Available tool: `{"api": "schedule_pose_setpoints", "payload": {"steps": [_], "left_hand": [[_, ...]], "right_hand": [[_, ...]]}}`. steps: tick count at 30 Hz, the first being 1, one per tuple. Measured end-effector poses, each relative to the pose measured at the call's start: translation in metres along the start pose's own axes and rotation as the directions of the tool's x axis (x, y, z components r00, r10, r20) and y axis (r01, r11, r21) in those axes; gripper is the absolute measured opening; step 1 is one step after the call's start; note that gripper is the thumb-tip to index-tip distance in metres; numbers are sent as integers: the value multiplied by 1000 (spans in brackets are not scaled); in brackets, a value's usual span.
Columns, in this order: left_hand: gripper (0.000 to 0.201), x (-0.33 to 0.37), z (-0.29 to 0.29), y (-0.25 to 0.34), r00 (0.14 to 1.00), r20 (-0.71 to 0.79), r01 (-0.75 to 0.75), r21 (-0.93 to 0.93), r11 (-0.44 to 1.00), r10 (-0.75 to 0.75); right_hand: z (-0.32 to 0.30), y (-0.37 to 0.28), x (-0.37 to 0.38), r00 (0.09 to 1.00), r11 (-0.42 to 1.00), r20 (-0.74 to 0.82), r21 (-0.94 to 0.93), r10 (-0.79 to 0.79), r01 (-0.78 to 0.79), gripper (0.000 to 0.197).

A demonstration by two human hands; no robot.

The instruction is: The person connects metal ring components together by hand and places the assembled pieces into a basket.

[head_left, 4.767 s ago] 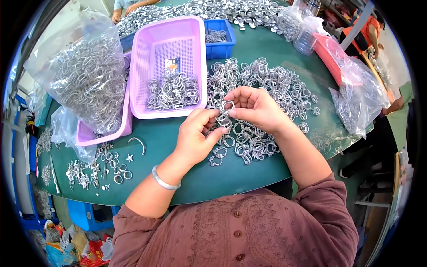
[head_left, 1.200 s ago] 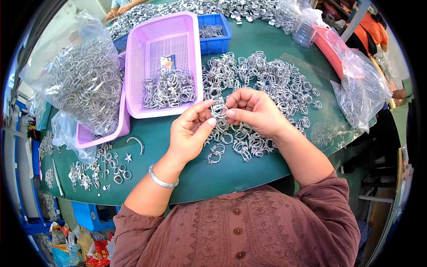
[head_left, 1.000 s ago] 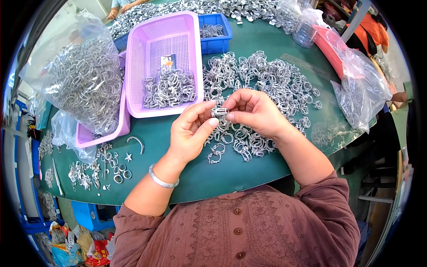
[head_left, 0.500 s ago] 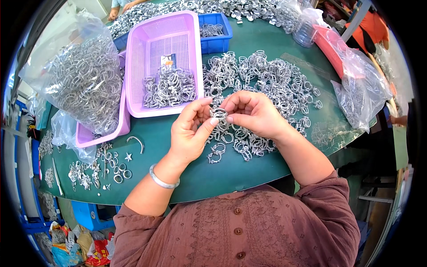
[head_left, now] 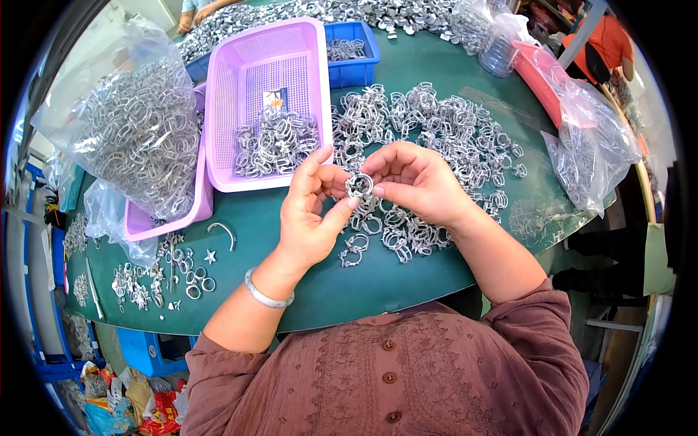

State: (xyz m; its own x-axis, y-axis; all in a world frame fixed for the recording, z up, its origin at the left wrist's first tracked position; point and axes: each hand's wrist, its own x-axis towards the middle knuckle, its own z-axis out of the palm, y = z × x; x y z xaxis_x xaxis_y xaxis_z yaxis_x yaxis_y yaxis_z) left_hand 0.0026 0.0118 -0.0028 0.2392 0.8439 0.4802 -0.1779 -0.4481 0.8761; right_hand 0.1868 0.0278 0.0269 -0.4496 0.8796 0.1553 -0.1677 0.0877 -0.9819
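Between my two hands is a small silver-grey metal ring, its round opening turned up into sight. My left hand pinches it from the left between thumb and fingers. From the right, my right hand holds its other side with thumb and fingertips. Under and beyond the hands spreads a loose pile of similar rings on the green table. A pink mesh basket stands just past my left hand, with a smaller heap of rings and a small card in it.
A clear bag full of rings leans in another pink basket at the left. Loose rings and a star piece lie near it. A blue bin is behind. A red basket and plastic bag sit at the right edge.
The ring between my fingers has turned, so its round opening shows more. My left fingers have shifted slightly. At the far right, a person in orange has moved.
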Motion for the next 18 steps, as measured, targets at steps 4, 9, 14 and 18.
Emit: {"api": "schedule_pose_setpoints", "payload": {"steps": [4,9,14,18], "left_hand": [[64,0,-1,1,1000,1,-9,18,1000,9],[66,-1,-1,-1,1000,-11,7,19,1000,-7],[66,-1,-1,-1,1000,-6,22,25,999,-22],[67,-1,-1,-1,1000,-10,15,33,999,-15]], "right_hand": [[1,-1,0,1000,1000,-8,-5,-19,19,24],[0,-1,1,1000,1000,-11,0,-2,2,24],[-1,0,1,1000,1000,-7,9,12,-12,26],[-1,1,1,1000,999,-4,48,11,-11,35]]}}
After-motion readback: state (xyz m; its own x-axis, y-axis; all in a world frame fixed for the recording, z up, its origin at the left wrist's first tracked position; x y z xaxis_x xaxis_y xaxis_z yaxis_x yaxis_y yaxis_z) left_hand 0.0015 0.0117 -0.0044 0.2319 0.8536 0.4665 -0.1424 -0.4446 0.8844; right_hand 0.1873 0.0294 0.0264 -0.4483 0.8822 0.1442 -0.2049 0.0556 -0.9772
